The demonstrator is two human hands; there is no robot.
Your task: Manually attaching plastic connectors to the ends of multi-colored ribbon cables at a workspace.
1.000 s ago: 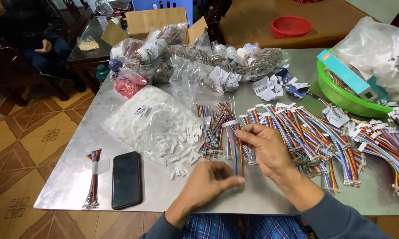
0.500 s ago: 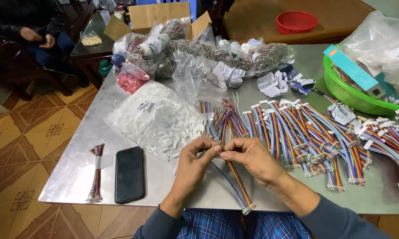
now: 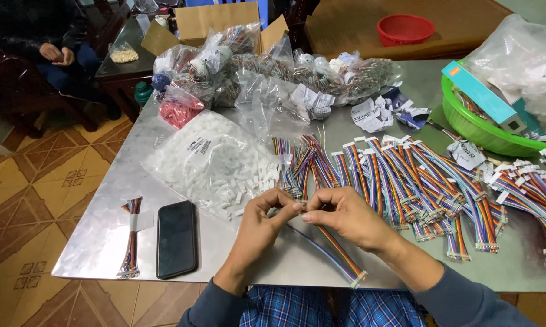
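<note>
Centrally, a rainbow ribbon cable is pinched at its upper end between the closed fingertips of the left hand and the right hand, just above the metal counter. Its free end is laid toward the counter's near edge. A bag of white connectors and a black phone are seen to the left.

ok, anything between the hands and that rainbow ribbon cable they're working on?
Nothing visible. The left hand and right hand both pinch the near end of the rainbow ribbon cable already, fingertips meeting above the metal table. The cable's tail trails free toward the table edge, apart from the black phone.
</note>
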